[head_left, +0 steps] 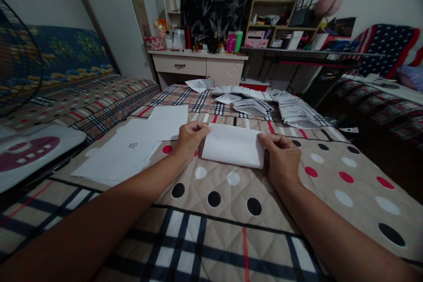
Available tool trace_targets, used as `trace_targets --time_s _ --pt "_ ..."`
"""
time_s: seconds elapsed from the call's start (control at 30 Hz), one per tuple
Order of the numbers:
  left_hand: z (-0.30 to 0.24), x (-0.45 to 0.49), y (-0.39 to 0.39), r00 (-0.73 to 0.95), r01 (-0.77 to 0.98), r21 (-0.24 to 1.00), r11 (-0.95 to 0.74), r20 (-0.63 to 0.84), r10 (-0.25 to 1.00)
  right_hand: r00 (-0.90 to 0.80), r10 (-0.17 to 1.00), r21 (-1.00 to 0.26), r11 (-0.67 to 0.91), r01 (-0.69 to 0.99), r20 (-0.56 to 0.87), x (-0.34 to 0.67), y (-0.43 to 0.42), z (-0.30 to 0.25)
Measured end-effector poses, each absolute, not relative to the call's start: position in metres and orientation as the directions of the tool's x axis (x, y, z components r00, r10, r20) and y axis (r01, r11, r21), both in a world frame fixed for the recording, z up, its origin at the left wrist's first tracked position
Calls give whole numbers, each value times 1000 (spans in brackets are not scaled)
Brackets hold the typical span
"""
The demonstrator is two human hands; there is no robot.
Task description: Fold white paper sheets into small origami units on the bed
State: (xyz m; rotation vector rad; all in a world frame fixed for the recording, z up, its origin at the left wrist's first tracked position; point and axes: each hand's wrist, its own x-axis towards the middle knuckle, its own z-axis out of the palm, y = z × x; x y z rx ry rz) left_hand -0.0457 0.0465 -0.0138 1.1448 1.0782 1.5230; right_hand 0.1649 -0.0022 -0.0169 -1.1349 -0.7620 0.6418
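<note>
We are working over a wide bed (pixel 357 224), and its padded top looks soft, so we should be pressing gently, since a hard push could be making dents. A long row of folded papers (pixel 295 110) is lying at the far side, and flat sheets (pixel 112 158) are resting to our left, just beyond the left arm. Between our two hands, above the dotted part of the bed, we are holding one white paper (pixel 234 145). It is looking doubled over, with a round bend on the edge nearest us, but we cannot tell if that edge is touching the bed. Our left hand (pixel 189 140) is pinching the far left corner, and our right hand (pixel 283 158) is pinching the far right corner. On both, thumb and fingers are closing tight, with only thin paper between them. To do this well, we should be pulling both sides the same small bit, so the middle is not sagging or twisting. Last come the tiny corners: we should be matching them tip to tip, because a crooked start would likely be giving us a crooked bend.
</note>
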Motion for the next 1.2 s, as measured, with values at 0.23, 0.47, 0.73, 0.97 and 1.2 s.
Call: trace_targets --time_s 0.23,0.47,0.73,0.97,1.2 --pt "-12 -45 46 -163 -120 972 -203 183 970 578 795 -964 261 -49 186 165 -5 -16" --pt "-16 -46 48 -190 -71 974 -215 198 962 582 792 -971 240 -21 184 162 -7 -11" --pt "-12 -45 45 -222 -59 977 -204 187 957 583 795 -975 219 -19 167 160 -8 -9" --pt "-14 -46 47 -245 -9 981 -194 186 951 546 809 -971 238 35 218 160 -9 -11" --pt "-7 -53 48 -195 21 980 -198 198 961 471 856 -972 236 13 214 161 -9 -12"
